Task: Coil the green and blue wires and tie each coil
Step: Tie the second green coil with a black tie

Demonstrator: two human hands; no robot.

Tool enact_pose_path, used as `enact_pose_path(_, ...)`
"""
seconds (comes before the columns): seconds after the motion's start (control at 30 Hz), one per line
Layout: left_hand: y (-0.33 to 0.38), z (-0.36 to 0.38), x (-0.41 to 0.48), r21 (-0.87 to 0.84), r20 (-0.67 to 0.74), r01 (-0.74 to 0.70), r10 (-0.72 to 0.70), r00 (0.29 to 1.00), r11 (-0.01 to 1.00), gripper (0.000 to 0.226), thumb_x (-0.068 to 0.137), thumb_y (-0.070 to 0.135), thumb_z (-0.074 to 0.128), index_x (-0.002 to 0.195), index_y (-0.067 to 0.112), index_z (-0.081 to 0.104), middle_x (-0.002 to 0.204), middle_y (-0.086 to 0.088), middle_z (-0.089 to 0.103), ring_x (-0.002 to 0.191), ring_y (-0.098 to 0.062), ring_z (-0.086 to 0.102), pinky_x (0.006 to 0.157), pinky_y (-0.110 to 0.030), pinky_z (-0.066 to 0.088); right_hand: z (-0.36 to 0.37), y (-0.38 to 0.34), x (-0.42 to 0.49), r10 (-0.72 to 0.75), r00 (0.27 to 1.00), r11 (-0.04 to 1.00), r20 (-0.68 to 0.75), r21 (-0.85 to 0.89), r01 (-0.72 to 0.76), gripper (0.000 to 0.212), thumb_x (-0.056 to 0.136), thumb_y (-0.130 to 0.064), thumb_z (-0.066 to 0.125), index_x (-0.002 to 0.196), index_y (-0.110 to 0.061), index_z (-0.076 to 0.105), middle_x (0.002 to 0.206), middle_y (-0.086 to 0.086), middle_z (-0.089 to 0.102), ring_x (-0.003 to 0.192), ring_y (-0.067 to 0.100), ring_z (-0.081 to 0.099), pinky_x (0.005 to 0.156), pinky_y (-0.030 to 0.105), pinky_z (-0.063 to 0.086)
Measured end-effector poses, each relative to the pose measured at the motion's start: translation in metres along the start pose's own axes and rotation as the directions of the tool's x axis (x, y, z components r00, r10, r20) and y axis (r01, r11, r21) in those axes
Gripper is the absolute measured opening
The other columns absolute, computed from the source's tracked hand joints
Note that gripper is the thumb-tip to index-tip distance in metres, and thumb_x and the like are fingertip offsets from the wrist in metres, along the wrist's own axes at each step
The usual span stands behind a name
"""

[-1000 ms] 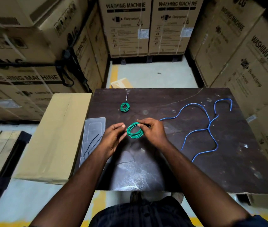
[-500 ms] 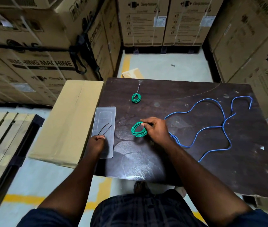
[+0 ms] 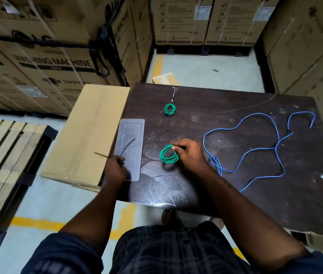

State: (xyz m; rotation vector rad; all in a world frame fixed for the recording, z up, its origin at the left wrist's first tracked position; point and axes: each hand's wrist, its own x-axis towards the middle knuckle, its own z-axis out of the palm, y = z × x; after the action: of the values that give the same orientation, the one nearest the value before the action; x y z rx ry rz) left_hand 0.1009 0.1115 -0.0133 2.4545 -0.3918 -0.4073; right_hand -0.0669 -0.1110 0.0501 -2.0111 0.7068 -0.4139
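Right now the green coil (image 3: 169, 156) sits just off the desk (image 3: 235, 194), pinched at its right edge by the right hand (image 3: 189, 155). The fingers (image 3: 178, 143) and thumb are closed on the bundled turns, and the rest of the ring hangs free. Left of the coil, the left hand (image 3: 116, 169) has its fingers curled round a thin dark tie (image 3: 102, 154), whose loose end sticks out over a cardboard box (image 3: 89, 135). Between that hand and the coil lies a clear tray (image 3: 135, 125) with a spare tie (image 3: 128, 144) on it. Beyond the coil is a small green coil (image 3: 170, 109) that looks finished. To the coil's right the blue wire (image 3: 274, 148) sprawls uncoiled.

The likely step is wrapping the tie round the coil. The risk is in the hold — only one spot is pinched, so if those fingers ease while the tie is threaded, the springy turns could fan out and need rewinding. The blue wire also loops over itself just beside the right wrist — a forearm could snag it and drag it.
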Motion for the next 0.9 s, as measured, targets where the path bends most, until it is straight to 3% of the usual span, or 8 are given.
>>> enact_pose_path(0.13,-0.011,-0.001,0.004,0.048,-0.035,0.021,-0.020,0.999,0.999,0.025,0.071,0.005,0.069,0.096,0.008,0.070,0.088,-0.013,0.070,0.080,-0.031,0.068,0.077,-0.032,0.052,0.000,0.002,-0.001,0.017,1.000,1.000,0.010,0.006,-0.017,0.018,0.083,-0.008,0.067,0.098,-0.010,0.075,0.097,0.005,0.073,0.090,0.012,0.065,0.082,0.015,0.045)
enact_pose_path(0.23,-0.015,0.001,0.005,0.117,-0.013,0.026,-0.025,1.000,0.993,0.024,0.076,0.018,0.070,0.099,0.012,0.071,0.093,-0.014,0.070,0.086,-0.033,0.068,0.081,-0.035,0.053,-0.002,0.002,-0.001,0.030,1.000,1.000,0.006,0.010,-0.030,0.017,0.083,-0.008,0.067,0.098,-0.009,0.075,0.097,0.005,0.072,0.089,0.012,0.064,0.081,0.014,0.044)
enact_pose_path(0.57,-0.004,0.000,0.000,0.218,0.035,-0.066,0.060,0.998,0.974,0.018,0.079,0.012,0.060,0.092,0.018,0.071,0.097,-0.005,0.071,0.091,-0.029,0.066,0.079,-0.033,0.053,-0.008,0.001,-0.004,0.032,0.999,0.999,-0.011,0.017,-0.032,0.017,0.083,-0.007,0.067,0.099,-0.008,0.075,0.096,0.002,0.072,0.088,0.007,0.062,0.077,0.006,0.041)
enact_pose_path(0.77,0.012,0.005,0.000,0.061,-0.042,-0.048,0.051,0.998,0.997,0.023,0.077,0.016,0.046,0.093,0.016,0.063,0.094,-0.010,0.068,0.088,-0.029,0.064,0.079,-0.027,0.046,-0.009,0.002,-0.005,0.051,0.999,0.998,-0.009,0.024,-0.050,0.018,0.084,-0.007,0.066,0.100,-0.008,0.074,0.098,0.005,0.072,0.089,0.008,0.062,0.080,0.011,0.042)
enact_pose_path(0.9,0.029,0.009,0.006,0.025,-0.079,-0.076,0.078,0.994,0.997,0.022,0.079,0.010,0.053,0.095,0.010,0.069,0.095,-0.014,0.068,0.086,-0.031,0.065,0.081,-0.031,0.051,-0.008,0.002,-0.003,0.045,0.999,0.998,-0.021,0.035,-0.044,0.018,0.083,-0.009,0.067,0.099,-0.011,0.075,0.099,0.003,0.073,0.092,0.009,0.064,0.086,0.023,0.048)
